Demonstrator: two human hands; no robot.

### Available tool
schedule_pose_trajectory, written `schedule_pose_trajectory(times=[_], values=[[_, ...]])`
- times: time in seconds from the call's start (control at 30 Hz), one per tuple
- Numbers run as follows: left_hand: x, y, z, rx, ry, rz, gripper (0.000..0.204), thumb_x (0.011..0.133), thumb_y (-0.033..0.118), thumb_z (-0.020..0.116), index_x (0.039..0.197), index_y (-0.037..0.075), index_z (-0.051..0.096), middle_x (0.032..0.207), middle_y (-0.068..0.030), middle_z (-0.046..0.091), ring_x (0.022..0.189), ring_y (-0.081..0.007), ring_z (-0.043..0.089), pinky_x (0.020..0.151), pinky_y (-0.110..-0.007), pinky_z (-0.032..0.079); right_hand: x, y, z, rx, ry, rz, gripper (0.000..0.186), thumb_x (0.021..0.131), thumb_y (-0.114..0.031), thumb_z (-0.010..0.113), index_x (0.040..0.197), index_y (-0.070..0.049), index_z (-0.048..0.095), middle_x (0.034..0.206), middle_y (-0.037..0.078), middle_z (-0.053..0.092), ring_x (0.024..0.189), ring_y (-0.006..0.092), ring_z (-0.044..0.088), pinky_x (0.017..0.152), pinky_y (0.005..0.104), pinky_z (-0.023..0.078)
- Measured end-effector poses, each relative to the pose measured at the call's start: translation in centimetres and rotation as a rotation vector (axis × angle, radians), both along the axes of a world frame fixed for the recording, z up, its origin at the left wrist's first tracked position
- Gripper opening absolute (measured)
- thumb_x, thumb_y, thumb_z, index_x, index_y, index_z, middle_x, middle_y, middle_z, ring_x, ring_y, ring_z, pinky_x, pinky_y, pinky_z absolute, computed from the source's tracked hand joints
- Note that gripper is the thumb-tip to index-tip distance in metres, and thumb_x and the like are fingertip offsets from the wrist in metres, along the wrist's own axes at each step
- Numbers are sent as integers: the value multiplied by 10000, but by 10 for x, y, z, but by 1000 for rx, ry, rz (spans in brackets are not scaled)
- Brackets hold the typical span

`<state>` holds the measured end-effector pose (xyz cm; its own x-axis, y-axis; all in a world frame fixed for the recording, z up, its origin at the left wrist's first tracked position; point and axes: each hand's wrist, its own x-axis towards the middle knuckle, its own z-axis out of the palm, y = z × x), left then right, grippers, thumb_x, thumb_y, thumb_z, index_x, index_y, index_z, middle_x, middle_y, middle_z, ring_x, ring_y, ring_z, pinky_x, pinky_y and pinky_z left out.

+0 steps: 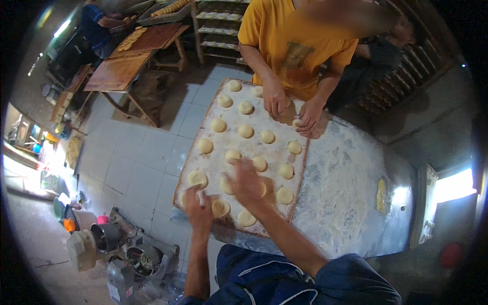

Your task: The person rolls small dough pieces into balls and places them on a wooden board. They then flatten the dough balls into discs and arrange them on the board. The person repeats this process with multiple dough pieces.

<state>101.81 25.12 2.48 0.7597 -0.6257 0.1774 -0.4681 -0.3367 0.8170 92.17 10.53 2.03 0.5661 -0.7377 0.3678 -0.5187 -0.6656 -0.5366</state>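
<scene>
My left hand point(197, 211) is at the near left corner of a floured board point(216, 165), its fingers apart and touching a dough round point(187, 197) that they partly cover. Just beyond those fingers lies a flattened dough round point(197, 178). Over the middle of the board is my right hand point(246, 185), smeared by motion, partly hiding the dough pieces beneath it; whether it grips one cannot be told. A dough disc point(220, 208) lies between my hands, and another dough round point(246, 218) sits under my right wrist. Several rounder dough balls point(246, 130) stand in rows farther back.
Across the board a person in a yellow shirt point(292, 46) has both hands at its far right corner, on a small dough piece. A flour-dusted metal table point(345, 188) extends right. Wooden tables point(119, 71), tray racks point(218, 30) and other people are behind; pots point(107, 236) are lower left.
</scene>
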Motion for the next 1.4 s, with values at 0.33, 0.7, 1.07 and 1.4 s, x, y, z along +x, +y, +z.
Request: schedule_pose_trajectory(times=[0.33, 0.7, 1.07, 1.4], values=[[-61, -188, -61, 422, -468, -685, 390, 814, 14, 684, 1198, -9, 621, 1152, -258, 646, 1136, -463, 594, 991, -487, 476, -155, -91, -56, 46, 361, -188, 331, 849, -180, 730, 1104, 12, 642, 1022, 260, 681, 988, 460, 654, 895, 521, 522], [-252, -139, -16, 110, 192, -925, 382, 803, 117, 856, 1090, 25, 622, 985, -162, 723, 913, -262, 705, 792, -382, 551, -437, 8, 0, 436, -74, -715, 345, 834, -175, 830, 1128, -48, 700, 1061, 198, 716, 986, 397, 688, 846, 448, 545], [-409, -129, -28, 92, -395, -1064, 499, 999, 181, 587, 1429, -47, 475, 1478, -243, 491, 1371, -421, 471, 1146, -562, 348, -567, 14, -17, 104, 262, -598, 804, 919, -378, 723, 1472, 112, 406, 1480, 308, 456, 1396, 462, 424, 1176, 517, 344], [-418, -116, -48, 287, -539, -1231, 628, 1030, 228, 505, 1551, -74, 328, 1594, -268, 370, 1489, -403, 357, 1242, -568, 237, -578, 12, -17, 255, 402, -255, 766, 1021, -426, 546, 1521, 115, 335, 1613, 317, 308, 1525, 445, 266, 1270, 506, 196]])
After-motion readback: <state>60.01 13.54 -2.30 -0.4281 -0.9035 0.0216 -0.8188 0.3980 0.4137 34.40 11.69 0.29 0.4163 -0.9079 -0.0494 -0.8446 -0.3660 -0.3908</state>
